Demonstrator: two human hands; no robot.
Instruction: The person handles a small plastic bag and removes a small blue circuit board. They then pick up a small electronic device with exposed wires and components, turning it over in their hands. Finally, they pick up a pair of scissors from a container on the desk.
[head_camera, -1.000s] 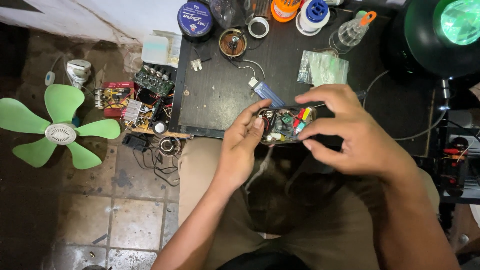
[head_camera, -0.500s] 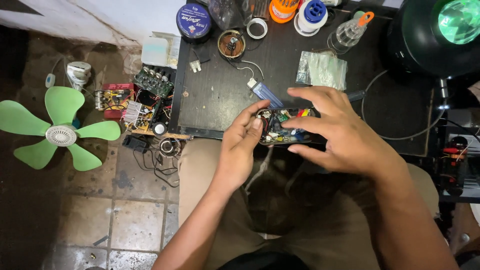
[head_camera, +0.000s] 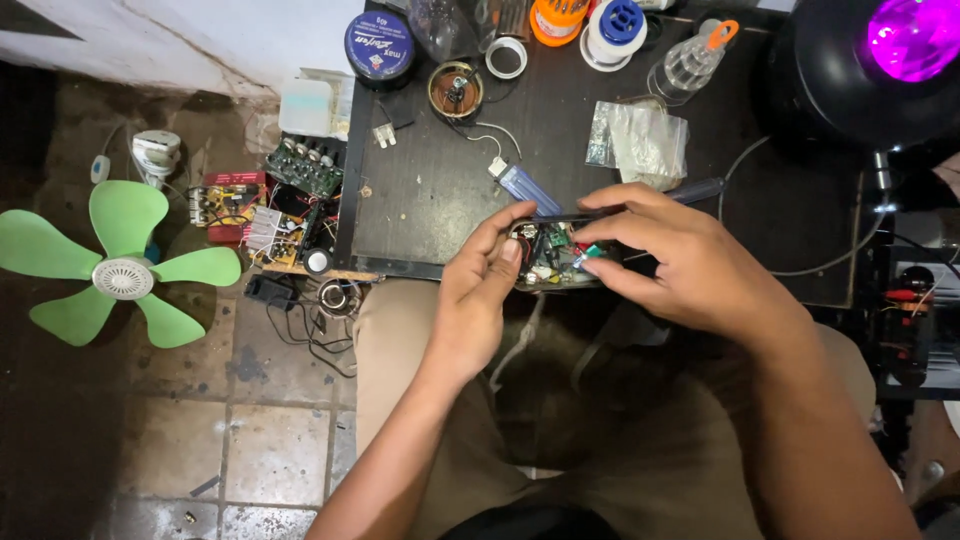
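**Ana:** Small opened electronic device with green circuit board and coloured wires (head_camera: 553, 255) — where does it sit?

**Ben:** At the near edge of the dark work table (head_camera: 440, 190), held up between both hands, just over the person's lap.

**Ana:** How does the left hand (head_camera: 478, 295) have it?

**Ben:** Curled around the device's end at nine o'clock, thumb and forefinger closed on the casing, the other fingers folded beneath.

**Ana:** And the right hand (head_camera: 690, 265)?

**Ben:** It comes in from three o'clock, fingers bent, with thumb and forefinger pinched together over the board. A dark, thin tool handle (head_camera: 700, 190) sticks out past the knuckles toward one o'clock; I cannot tell whether the hand grips it or merely covers it.

**Ana:** What lies near the device?

**Ben:** At eleven o'clock, just beside it, a small blue rectangular part on a white wire (head_camera: 520, 183). At one o'clock, a crumpled clear plastic bag (head_camera: 640, 140). Further off at twelve o'clock, a round open tin with bits inside (head_camera: 455, 90), and a round blue-lidded tin (head_camera: 379, 45) at eleven.

**Ana:** And off the table?

**Ben:** At nine o'clock, well apart, a green four-bladed plastic fan (head_camera: 122, 265) on the tiled floor, with loose circuit boards (head_camera: 270, 205) between it and the table.
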